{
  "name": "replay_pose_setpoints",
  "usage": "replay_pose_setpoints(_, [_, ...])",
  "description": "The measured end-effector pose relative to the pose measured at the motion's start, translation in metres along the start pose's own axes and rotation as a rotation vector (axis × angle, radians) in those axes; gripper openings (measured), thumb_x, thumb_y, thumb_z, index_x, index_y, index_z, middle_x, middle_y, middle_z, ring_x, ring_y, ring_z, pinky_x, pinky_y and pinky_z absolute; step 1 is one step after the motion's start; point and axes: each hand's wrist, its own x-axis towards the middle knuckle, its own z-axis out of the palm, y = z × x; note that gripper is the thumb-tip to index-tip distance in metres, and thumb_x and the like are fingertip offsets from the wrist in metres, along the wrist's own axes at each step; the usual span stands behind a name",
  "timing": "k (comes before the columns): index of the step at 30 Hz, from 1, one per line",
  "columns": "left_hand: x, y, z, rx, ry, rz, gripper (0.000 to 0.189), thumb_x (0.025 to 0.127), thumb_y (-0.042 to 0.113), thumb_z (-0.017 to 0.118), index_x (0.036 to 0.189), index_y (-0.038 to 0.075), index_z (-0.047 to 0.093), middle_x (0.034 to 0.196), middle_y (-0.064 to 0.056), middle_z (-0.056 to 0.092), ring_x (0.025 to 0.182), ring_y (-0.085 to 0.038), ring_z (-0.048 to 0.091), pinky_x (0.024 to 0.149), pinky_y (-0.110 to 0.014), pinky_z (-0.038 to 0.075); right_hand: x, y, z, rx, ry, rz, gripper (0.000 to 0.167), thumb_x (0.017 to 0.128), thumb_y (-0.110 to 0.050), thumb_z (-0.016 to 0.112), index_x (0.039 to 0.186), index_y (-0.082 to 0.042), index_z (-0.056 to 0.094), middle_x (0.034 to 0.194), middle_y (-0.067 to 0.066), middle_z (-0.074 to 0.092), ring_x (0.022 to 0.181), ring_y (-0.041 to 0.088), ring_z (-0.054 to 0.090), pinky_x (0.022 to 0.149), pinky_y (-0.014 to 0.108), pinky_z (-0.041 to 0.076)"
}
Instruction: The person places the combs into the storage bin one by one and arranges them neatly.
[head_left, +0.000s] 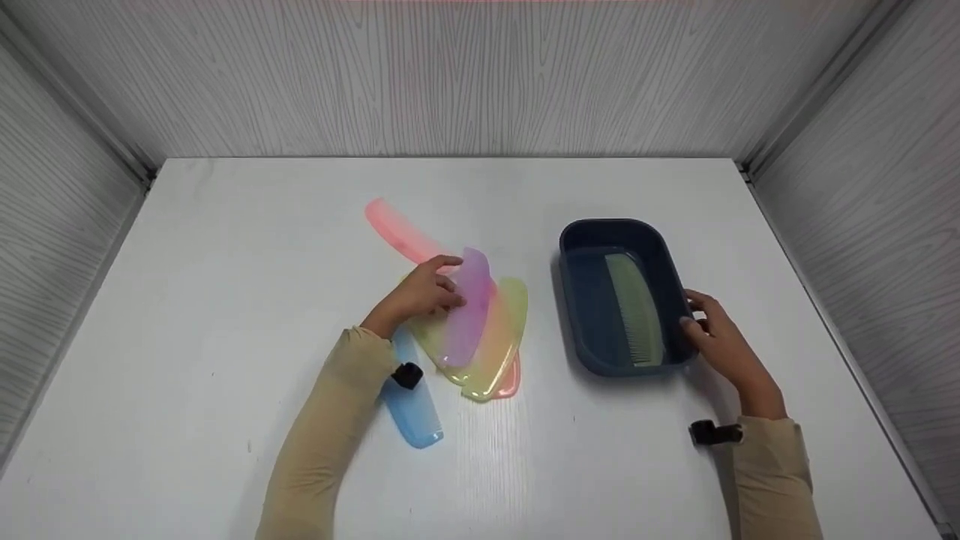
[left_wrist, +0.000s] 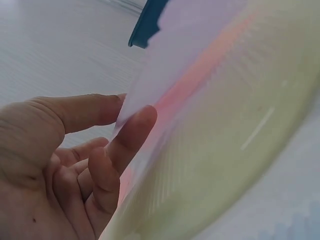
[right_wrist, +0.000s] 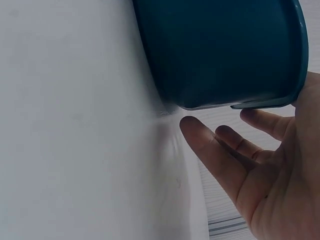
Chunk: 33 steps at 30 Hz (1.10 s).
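Note:
My left hand pinches a translucent purple comb by its edge, over a loose pile of combs. In the left wrist view, thumb and a finger meet on the purple comb, with a yellow-green comb close beside it. Yellow-green and pink combs lie beneath it in the head view. My right hand holds the right rim of a dark blue rectangular basin, thumb at the rim. Inside the basin lies a pale green comb.
A pink comb sticks out from the pile toward the back left. Partly under my left forearm is a blue comb. The white table is bounded by grey wood-grain panels at the back and both sides.

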Motion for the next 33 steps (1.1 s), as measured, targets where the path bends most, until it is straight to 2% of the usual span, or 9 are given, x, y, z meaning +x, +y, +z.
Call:
replay_pose_setpoints(5, [0.002,-0.005,0.0,-0.058,-0.002,0.011,0.071,0.085,0.011,0.07,0.147,0.008,0.035,0.093,-0.005,0.068,0.067,-0.008,0.062,0.055,-0.022,0.042,-0.001,-0.002,-0.001,-0.007,-0.017,-0.001,0.055,0.104,-0.029,0.036,0.152,-0.007,0.021,0.142,0.028,0.038,0.115,0.042,0.054,0.08,0.024,0.043])
replay_pose_setpoints(9, [0.002,-0.007,0.001,-0.055,0.0,0.005,0.063,0.085,0.014,0.07,0.142,0.002,0.043,0.098,-0.007,0.068,0.067,-0.007,0.062,0.055,-0.021,0.043,-0.002,-0.002,-0.001,-0.002,-0.027,0.005,0.055,0.104,-0.028,0.035,0.153,-0.007,0.019,0.143,0.029,0.037,0.117,0.044,0.053,0.087,0.039,0.046])
replay_pose_setpoints(12, [0.001,-0.007,0.003,-0.065,-0.007,-0.003,0.057,0.086,0.016,0.07,0.137,0.003,0.049,0.106,-0.012,0.069,0.07,-0.009,0.064,0.057,-0.022,0.046,-0.002,-0.002,-0.001,0.001,-0.031,0.015,0.055,0.104,-0.025,0.035,0.153,-0.006,0.018,0.143,0.03,0.036,0.12,0.046,0.052,0.09,0.049,0.044])
replay_pose_setpoints(20, [-0.003,0.007,0.008,-0.154,-0.002,0.013,0.054,0.086,0.018,0.07,0.136,0.009,0.05,0.1,-0.008,0.071,0.07,-0.01,0.067,0.058,-0.024,0.045,0.0,0.001,-0.002,-0.015,-0.027,0.022,0.054,0.104,-0.024,0.037,0.152,-0.006,0.02,0.141,0.029,0.039,0.118,0.041,0.054,0.08,0.022,0.043])
replay_pose_setpoints(23, [-0.004,0.015,0.01,-0.167,0.011,0.032,0.055,0.085,0.019,0.07,0.135,0.011,0.05,0.101,-0.008,0.07,0.07,-0.011,0.068,0.056,-0.024,0.044,-0.002,-0.001,-0.001,-0.01,-0.021,0.016,0.054,0.104,-0.025,0.037,0.152,-0.007,0.021,0.14,0.028,0.04,0.117,0.041,0.054,0.082,0.027,0.045])
replay_pose_setpoints(28, [-0.005,0.028,0.013,-0.196,0.028,0.045,0.054,0.084,0.018,0.07,0.134,0.011,0.05,0.102,-0.009,0.069,0.069,-0.012,0.067,0.056,-0.023,0.044,-0.003,-0.002,-0.001,0.003,-0.025,0.014,0.055,0.104,-0.027,0.036,0.152,-0.006,0.02,0.139,0.03,0.04,0.119,0.045,0.052,0.088,0.047,0.045])
replay_pose_setpoints(30, [-0.005,0.033,0.014,-0.211,0.037,0.049,0.053,0.085,0.018,0.07,0.134,0.011,0.05,0.101,-0.009,0.069,0.068,-0.012,0.067,0.056,-0.023,0.044,-0.003,-0.002,0.0,0.002,-0.025,0.012,0.055,0.104,-0.028,0.036,0.152,-0.006,0.02,0.138,0.031,0.04,0.117,0.045,0.053,0.087,0.047,0.045])
replay_pose_setpoints(33, [-0.004,0.042,0.016,-0.239,0.041,0.073,0.053,0.085,0.017,0.07,0.133,0.012,0.05,0.099,-0.008,0.069,0.067,-0.012,0.066,0.055,-0.023,0.043,-0.002,-0.002,0.0,-0.015,-0.018,0.017,0.054,0.104,-0.028,0.035,0.152,-0.007,0.022,0.136,0.03,0.042,0.111,0.041,0.055,0.082,0.039,0.046])
